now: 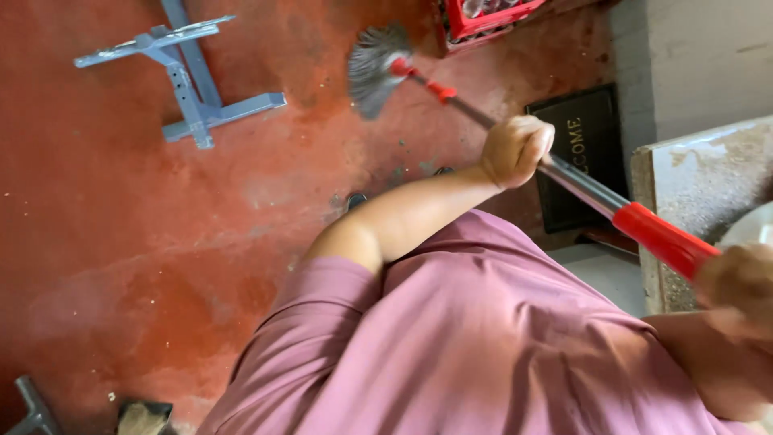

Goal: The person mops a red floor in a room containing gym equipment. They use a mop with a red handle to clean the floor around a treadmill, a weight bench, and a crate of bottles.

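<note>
Both hands on the mop [451, 97]: left hand [515, 149] wrapped tight around the metal shaft, right hand [741, 282] closed over the red grip, blurred. The mop head sits on the red floor [121, 242]. Long, flat strokes with steady downward pressure would work best. Beyond the mop, a red crate [483, 20]; a doormat [580, 153] and a blue stand [189, 80] flank it and crowd the sweep.

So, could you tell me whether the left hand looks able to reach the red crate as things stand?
Probably not: the left hand grips the mop handle, and the red crate sits well beyond the mop head.
</note>
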